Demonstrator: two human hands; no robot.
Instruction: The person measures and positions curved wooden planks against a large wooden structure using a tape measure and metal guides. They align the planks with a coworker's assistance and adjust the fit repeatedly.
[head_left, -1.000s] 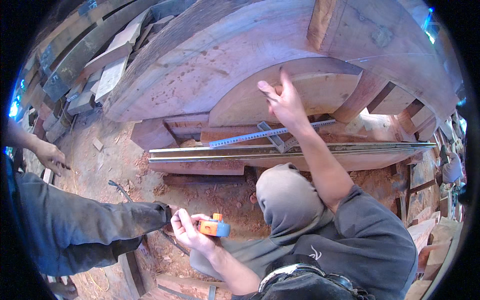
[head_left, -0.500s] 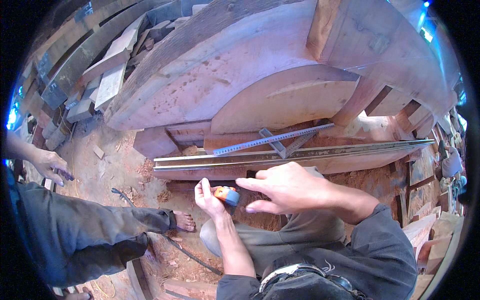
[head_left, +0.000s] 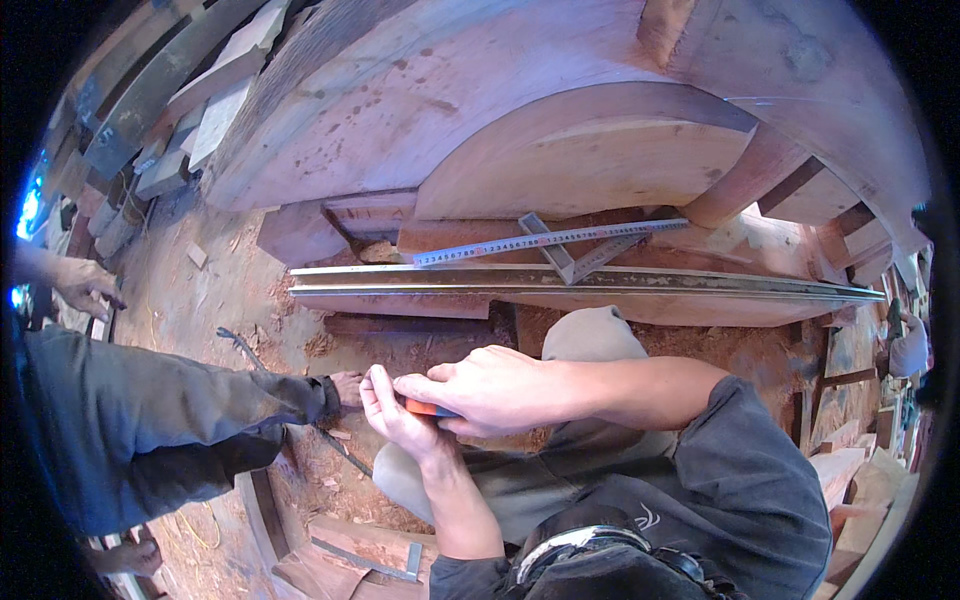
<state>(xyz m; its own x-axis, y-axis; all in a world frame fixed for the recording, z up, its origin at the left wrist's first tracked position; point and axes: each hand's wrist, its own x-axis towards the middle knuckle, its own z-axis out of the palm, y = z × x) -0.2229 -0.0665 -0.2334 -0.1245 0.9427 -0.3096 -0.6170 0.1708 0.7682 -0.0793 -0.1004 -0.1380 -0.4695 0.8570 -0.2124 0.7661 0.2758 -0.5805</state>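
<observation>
My left hand (head_left: 402, 418) is closed around a small orange and grey-blue tape measure (head_left: 430, 409), held low over my lap. From the right, my right hand (head_left: 490, 390) lies across it with fingers curled over the case and touching my left hand. Most of the tape measure is hidden under my right hand; only an orange strip shows between the hands. Just beyond, a steel ruler (head_left: 480, 250) rests across a metal try square (head_left: 548, 250) by the large wooden workpiece. A long metal straightedge (head_left: 600, 281) lies along the wood in front of me.
A large curved wooden piece (head_left: 360, 120) stands ahead. To the left are a co-worker's hand (head_left: 88, 287) and a trousered leg (head_left: 170, 400) with a bare foot. Stacked planks (head_left: 215, 120) are at the far left. Near my seat lies another metal square (head_left: 375, 562) on wood.
My right hand has moved left and come down over the tape measure, which it was pointing towards. The view has shifted slightly. The co-worker's hand has moved a little.
</observation>
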